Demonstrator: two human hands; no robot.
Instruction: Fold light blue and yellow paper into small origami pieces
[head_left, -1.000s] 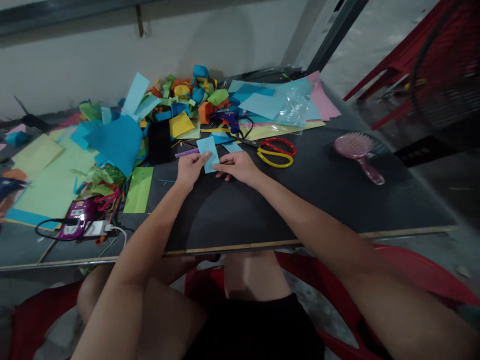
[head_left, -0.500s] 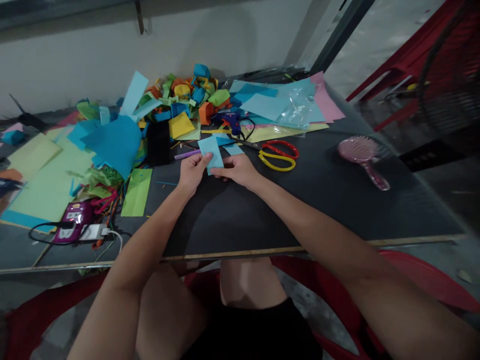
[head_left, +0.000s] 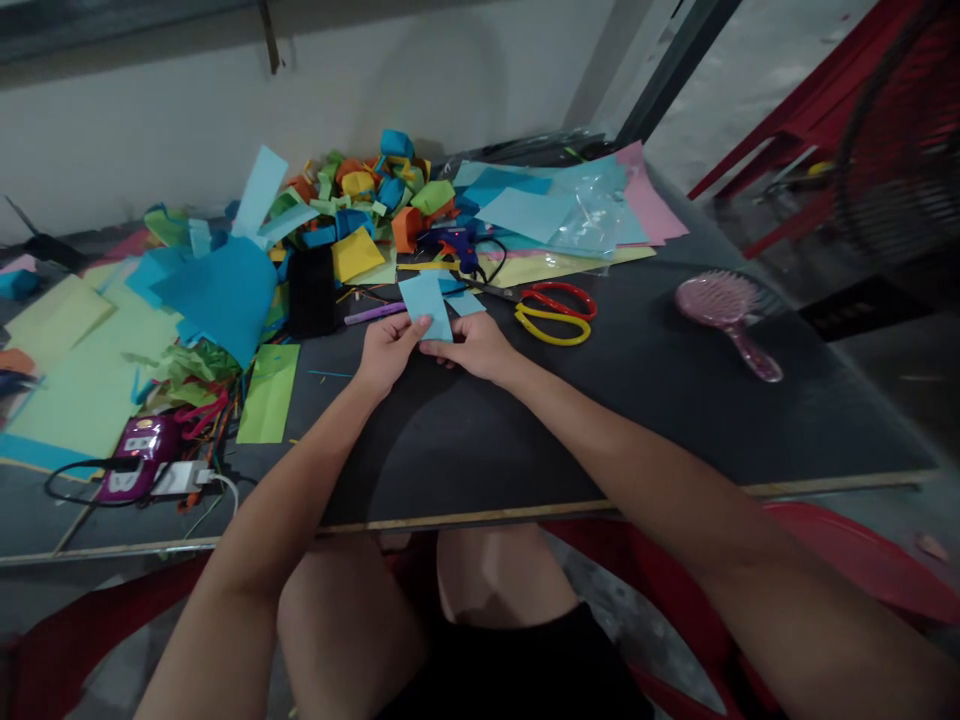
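Observation:
A small light blue piece of paper [head_left: 426, 304] is held up between my two hands, above the dark table. My left hand [head_left: 390, 350] pinches its lower left side, thumb on top. My right hand [head_left: 477, 346] grips its lower right corner, with the thumb along the bottom edge; the fingers underneath are partly hidden. Just behind the paper lie more light blue pieces [head_left: 466, 302]. Scissors with one red and one yellow handle [head_left: 556, 312] rest to the right of my right hand. A purple pen-like stick [head_left: 375, 313] lies beyond my left hand.
Folded colourful paper pieces [head_left: 367, 190] are heaped at the back, beside a blue glue gun [head_left: 463, 246] and a black phone [head_left: 312, 292]. Paper sheets [head_left: 525, 212] lie back right. A pink hairbrush [head_left: 724, 305] sits at right, a purple device with cables [head_left: 141, 455] at left.
Both hands have drawn closer together at the paper's lower edge, and the paper's lower end is now more covered by the fingers. The camera view has shifted slightly.

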